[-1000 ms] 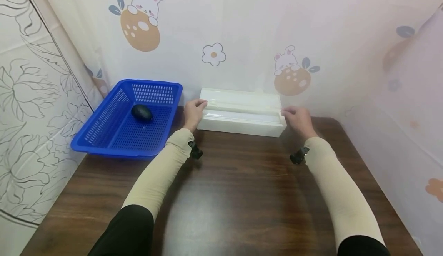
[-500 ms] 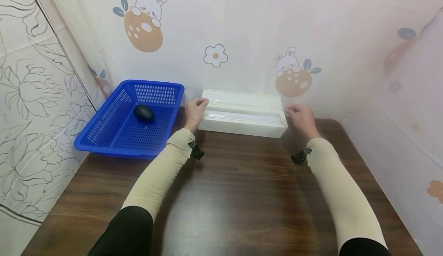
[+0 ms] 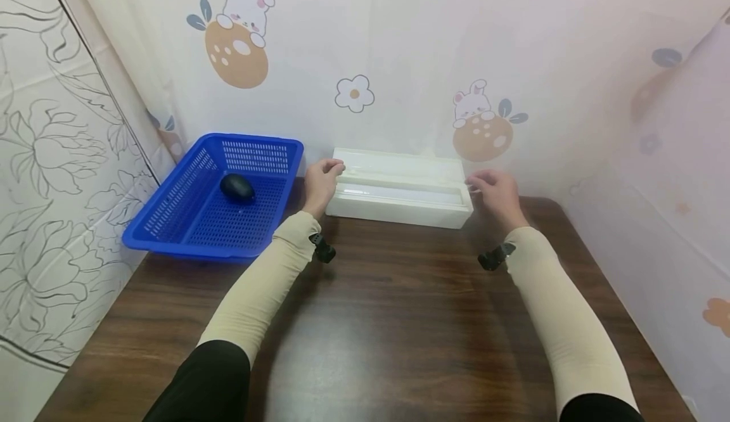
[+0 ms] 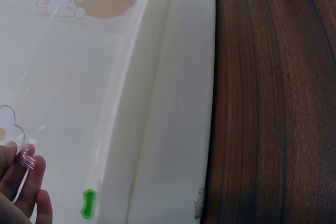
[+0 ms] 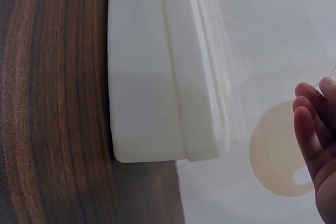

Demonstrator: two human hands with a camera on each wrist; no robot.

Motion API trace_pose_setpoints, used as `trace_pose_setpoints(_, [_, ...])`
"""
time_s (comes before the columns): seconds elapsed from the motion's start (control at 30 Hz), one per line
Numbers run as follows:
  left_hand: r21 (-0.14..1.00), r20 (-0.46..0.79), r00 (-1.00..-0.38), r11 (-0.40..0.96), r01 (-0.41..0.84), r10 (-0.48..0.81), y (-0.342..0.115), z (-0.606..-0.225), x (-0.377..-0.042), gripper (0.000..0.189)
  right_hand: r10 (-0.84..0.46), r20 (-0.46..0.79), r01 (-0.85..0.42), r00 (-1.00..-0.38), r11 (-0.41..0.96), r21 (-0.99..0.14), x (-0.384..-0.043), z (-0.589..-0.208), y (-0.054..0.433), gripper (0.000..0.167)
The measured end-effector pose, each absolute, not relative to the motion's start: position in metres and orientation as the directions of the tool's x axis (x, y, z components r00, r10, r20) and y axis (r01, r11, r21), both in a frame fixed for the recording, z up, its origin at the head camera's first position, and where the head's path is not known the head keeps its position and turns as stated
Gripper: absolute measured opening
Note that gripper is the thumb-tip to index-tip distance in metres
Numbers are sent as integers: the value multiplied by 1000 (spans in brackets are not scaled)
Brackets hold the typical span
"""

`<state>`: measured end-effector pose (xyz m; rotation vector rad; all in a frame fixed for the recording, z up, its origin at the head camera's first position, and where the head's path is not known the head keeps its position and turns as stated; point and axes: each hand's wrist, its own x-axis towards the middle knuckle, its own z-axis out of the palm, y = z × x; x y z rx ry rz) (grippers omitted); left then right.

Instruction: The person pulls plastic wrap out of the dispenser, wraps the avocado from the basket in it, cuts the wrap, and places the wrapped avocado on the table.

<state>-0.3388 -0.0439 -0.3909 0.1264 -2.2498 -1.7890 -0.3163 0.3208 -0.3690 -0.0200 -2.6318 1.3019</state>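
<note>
A long white cling film dispenser (image 3: 399, 207) lies at the back of the table, its lid standing up behind. Clear cling film (image 4: 68, 77) stretches up from it, showing as faint glints in the left wrist view. My left hand (image 3: 321, 187) pinches the film at the dispenser's left end, and the film bunches in wrinkles at the fingertips. At the right end, my right hand (image 3: 497, 197) pinches the film's other corner, with a thin clear edge at the fingertips in the right wrist view. A small green piece (image 4: 88, 204) sits on the dispenser near the left hand.
To the left stands a blue perforated plastic basket (image 3: 188, 252) with a dark, oval, smooth-skinned fruit or vegetable (image 3: 236, 187) in it. A patterned curtain (image 3: 399, 48) hangs right behind the dispenser. The brown wooden table (image 3: 388, 320) spreads out in front.
My right hand has drawn slightly up and away from the dispenser's right end, keeping its pinch. The left hand stays nearly still; the view has shifted slightly.
</note>
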Motion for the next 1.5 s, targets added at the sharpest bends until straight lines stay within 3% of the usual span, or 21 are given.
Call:
trace_pose_setpoints(0.43, [967, 150, -964, 238, 96, -219, -45, -380, -334, 21, 150, 154, -20, -977, 652, -758, -315, -360, 321, 41])
trace_pose_setpoints(0.9, [969, 97, -977, 243, 48, -191, -51, -368, -331, 24, 112, 174, -66, -978, 629, -775, -311, -353, 323, 52])
trace_pose_setpoints(1.23, [962, 137, -978, 257, 94, -155, -56, -364, -328, 22, 86, 198, -99, -976, 636, -765, -310, -347, 324, 42])
trace_pose_setpoints(1.5, [955, 138, -980, 281, 93, -146, -58, -359, -324, 20, 73, 194, -102, -978, 647, -755, -307, -341, 326, 47])
